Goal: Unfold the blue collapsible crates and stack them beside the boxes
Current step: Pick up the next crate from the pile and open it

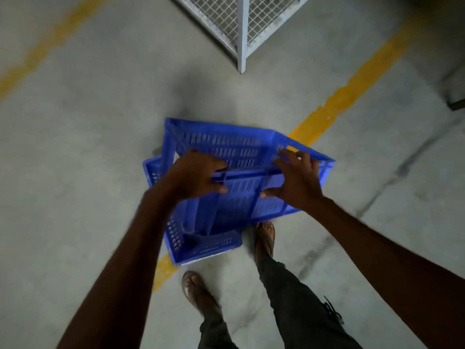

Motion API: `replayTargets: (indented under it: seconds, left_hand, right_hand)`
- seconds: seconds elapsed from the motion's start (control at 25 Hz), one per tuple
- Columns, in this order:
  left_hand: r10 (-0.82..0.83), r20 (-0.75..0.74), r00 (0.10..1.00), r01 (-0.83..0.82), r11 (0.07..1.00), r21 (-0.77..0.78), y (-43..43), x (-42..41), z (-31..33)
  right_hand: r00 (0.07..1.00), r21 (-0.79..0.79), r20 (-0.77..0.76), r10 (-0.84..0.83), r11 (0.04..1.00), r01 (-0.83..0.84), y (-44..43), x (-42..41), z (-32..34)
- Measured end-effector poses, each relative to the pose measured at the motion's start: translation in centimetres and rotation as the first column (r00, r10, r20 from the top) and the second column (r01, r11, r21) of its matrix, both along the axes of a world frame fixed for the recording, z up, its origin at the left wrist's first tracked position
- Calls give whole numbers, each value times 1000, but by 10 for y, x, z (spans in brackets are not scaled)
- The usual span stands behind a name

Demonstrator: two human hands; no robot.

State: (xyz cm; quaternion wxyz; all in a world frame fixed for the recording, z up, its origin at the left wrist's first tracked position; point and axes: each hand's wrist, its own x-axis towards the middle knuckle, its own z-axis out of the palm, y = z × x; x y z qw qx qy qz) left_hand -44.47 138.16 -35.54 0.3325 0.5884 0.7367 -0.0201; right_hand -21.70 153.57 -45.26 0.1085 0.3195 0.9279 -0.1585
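A blue collapsible crate [226, 144] hangs in front of me above the concrete floor, tilted, its slotted walls partly raised. My left hand [193, 175] grips the near top rim on its left part, fingers curled over the edge. My right hand [294, 177] grips the same rim further right, thumb under the rim. The crate's lower end [208, 245] points down toward my feet. No boxes or other crates are in view.
A white wire-mesh cage corner [241, 34] stands on the floor ahead. A yellow painted line [347, 94] runs diagonally under the crate; another [45, 49] crosses at the upper left. My sandalled feet [198, 290] stand just behind the crate.
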Motion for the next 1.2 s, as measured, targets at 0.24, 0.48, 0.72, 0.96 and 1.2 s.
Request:
replayTargets:
  seconds: [0.24,0.48,0.72,0.96,1.2]
  left_hand:
    - [283,33,959,-283,959,-6,-167,17,170]
    - [480,-276,833,-524,845,-110,-377,141,252]
    - [865,-198,461,-868,486,99,-585,314,260]
    - [821,-533,202,-904,366,221,-705,399,374]
    - [692,-721,38,-926,296,236,-794,410,422]
  right_hand:
    - [972,-463,-164,166,857,-224,-39,-6,134]
    - [621,-1,-569,539,755,-656,-226,13,242]
    - [97,462,-529,843,382,-800,-456,64,334]
    - [-10,389,-314,949,119,-914,-662,50,390]
    - [94,-8,-494,865,104,-995,-836,36,374]
